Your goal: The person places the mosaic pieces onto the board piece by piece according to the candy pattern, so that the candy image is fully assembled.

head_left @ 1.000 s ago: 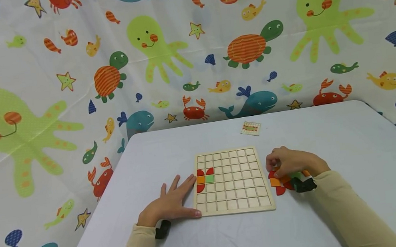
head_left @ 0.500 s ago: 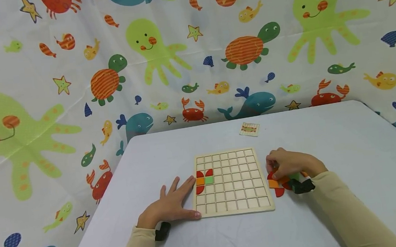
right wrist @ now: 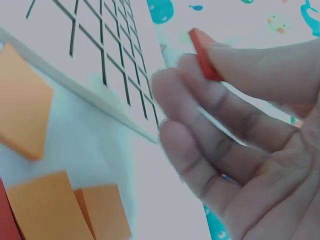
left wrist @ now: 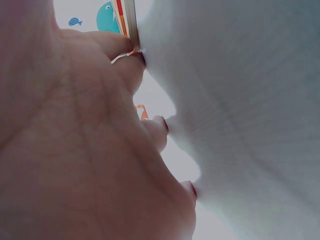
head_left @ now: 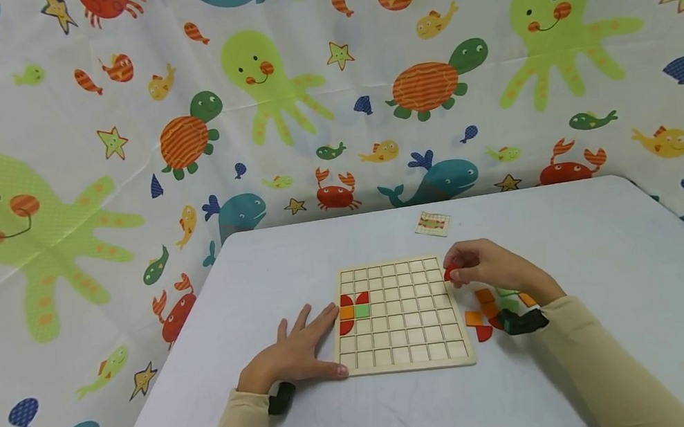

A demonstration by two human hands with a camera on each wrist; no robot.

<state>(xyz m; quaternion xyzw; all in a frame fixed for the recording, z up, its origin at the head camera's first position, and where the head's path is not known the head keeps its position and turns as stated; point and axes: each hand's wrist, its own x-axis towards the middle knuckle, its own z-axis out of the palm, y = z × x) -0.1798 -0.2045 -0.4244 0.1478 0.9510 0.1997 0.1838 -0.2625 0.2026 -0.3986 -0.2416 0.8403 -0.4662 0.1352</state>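
Note:
My right hand point(head_left: 490, 267) pinches a red quarter-circle tile point(right wrist: 204, 55) between thumb and fingers, above the right edge of a wooden grid board point(head_left: 405, 335). On the board's left side sit several tiles: red quarter-circles point(head_left: 346, 327), an orange square point(head_left: 347, 312) and a green square point(head_left: 362, 310). With fingers spread, my left hand point(head_left: 291, 354) rests at the board's left edge, its thumb and a fingertip touching the frame. In the left wrist view, the palm of the left hand point(left wrist: 85, 140) hides most of the board.
Right of the board lies a loose pile of orange point(head_left: 474, 318), red point(head_left: 484, 333) and green tiles point(head_left: 509, 304), partly hidden by the right wrist. A small pattern card point(head_left: 433, 223) lies behind the board on the white table point(head_left: 297, 260). A printed sea-animal cloth point(head_left: 297, 23) hangs behind.
My right hand has lifted from the tile pile and moved up and left to the board's edge, with a red quarter-circle tile in its fingers. The left hand has stayed put.

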